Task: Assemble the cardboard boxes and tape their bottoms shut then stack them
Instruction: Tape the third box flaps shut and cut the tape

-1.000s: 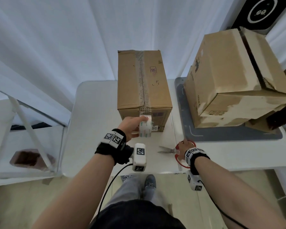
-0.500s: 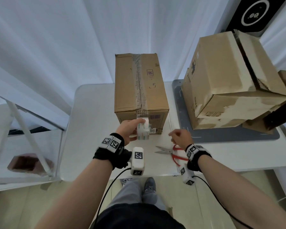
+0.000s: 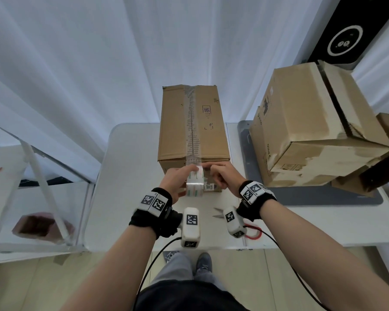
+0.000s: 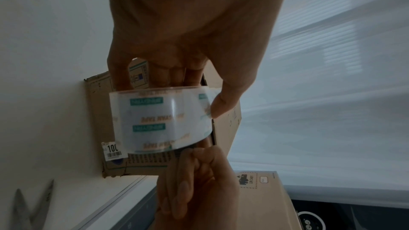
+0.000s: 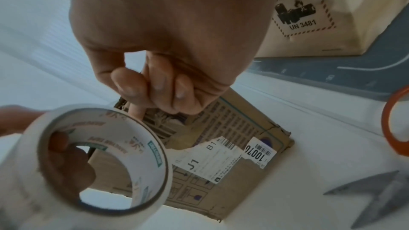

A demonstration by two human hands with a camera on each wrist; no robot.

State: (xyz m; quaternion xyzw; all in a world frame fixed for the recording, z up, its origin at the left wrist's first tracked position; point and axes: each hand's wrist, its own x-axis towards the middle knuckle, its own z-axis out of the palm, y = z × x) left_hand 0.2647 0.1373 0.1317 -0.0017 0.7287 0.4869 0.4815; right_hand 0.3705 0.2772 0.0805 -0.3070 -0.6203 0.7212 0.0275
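Note:
A tall cardboard box (image 3: 193,122) stands on the white table (image 3: 130,176), with a clear tape strip running along its top seam and over the near edge. My left hand (image 3: 180,180) grips a roll of clear tape (image 3: 194,184) against the box's near face, thumb on top and fingers inside the core (image 5: 143,146). My right hand (image 3: 218,173) is beside the roll with its fingers curled. Its index finger (image 5: 137,111) touches the box face (image 5: 232,137) behind the roll. Nothing shows in its grasp.
Scissors (image 3: 218,213) with red handles (image 3: 253,232) lie on the table under my right wrist. Stacked, worn cardboard boxes (image 3: 312,122) sit on a grey mat (image 3: 323,196) to the right. A clear-panelled frame (image 3: 43,176) stands left of the table.
My right hand left the scissors on the table and rose to the box, next to the tape roll. The left hand kept the roll at the box's near face.

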